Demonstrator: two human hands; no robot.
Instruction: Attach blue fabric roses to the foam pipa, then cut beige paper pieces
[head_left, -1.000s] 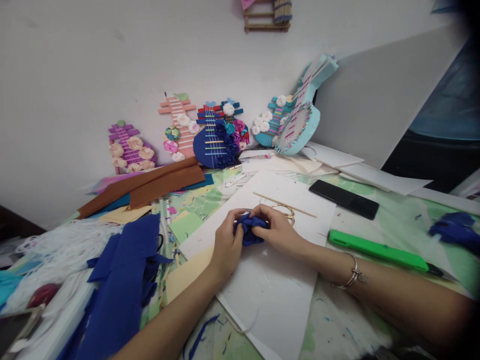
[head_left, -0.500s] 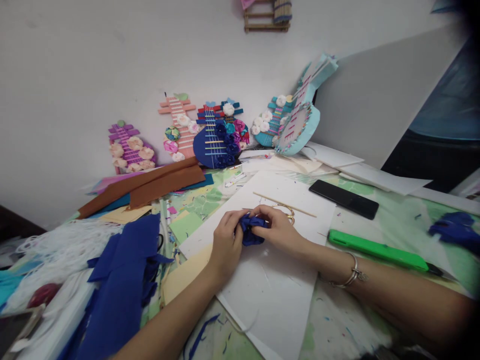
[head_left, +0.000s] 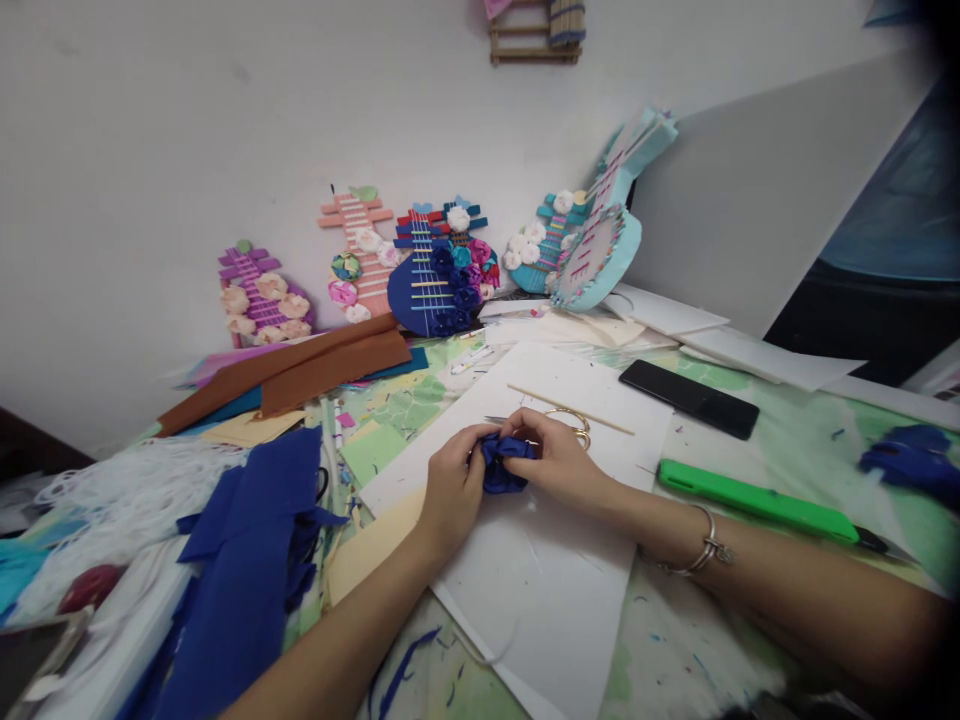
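A dark blue crepe-paper flower [head_left: 504, 470] is held between both hands above a white sheet [head_left: 540, 580]. My left hand [head_left: 456, 478] pinches its left side, fingers closed. On the other side, my right hand [head_left: 559, 460] grips its folds between thumb and fingers. Gold-handled scissors [head_left: 581, 432] lie partly hidden behind my right hand, with the blade tips showing beyond my left fingers. Just past them rests a thin wooden stick [head_left: 592, 412].
Right of the sheet are a black phone [head_left: 688, 398] and a green utility knife [head_left: 757, 500] with its blade out. Blue crepe paper [head_left: 240, 580] and white yarn [head_left: 120, 500] lie at left. Decorated paper guitars [head_left: 424, 280] lean along the wall.
Almost nothing differs. My fingers have shifted slightly on the blue flower, and a little more of the scissor blades shows behind my left hand.
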